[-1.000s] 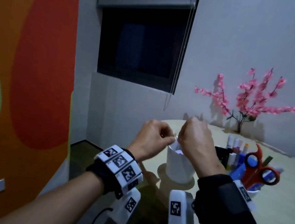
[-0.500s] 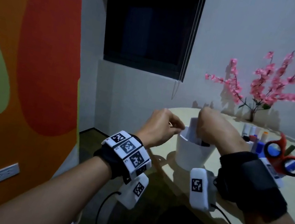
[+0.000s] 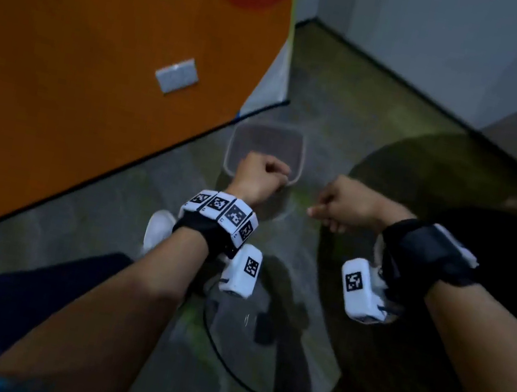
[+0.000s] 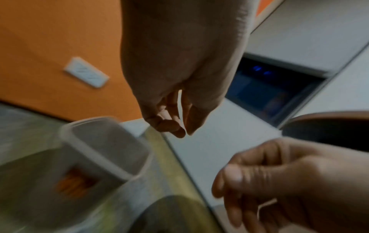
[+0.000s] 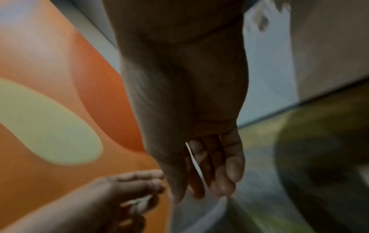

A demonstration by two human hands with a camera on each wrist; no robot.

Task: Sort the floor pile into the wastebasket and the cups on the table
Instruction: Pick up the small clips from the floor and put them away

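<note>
Translucent plastic wastebasket (image 3: 265,152) on floor; one left hand (image 3: 258,178) above it, grip curled, empty; one right hand (image 3: 345,206) beside, pinching thin white strip (image 5: 194,164).

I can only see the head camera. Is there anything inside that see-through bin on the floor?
Observer: Yes. The left wrist view looks into the translucent plastic wastebasket, and something orange lies at its bottom. It is too blurred to name.
Operator: Is the right hand holding stuff? To me it's just a fist.
Observer: The right wrist view shows the right hand with its fingers curled round a thin white strip.
Operator: And the other hand?
Observer: In the right wrist view a pale bit shows at the fingertips of the left hand. It is too blurred to say what it is.
</note>
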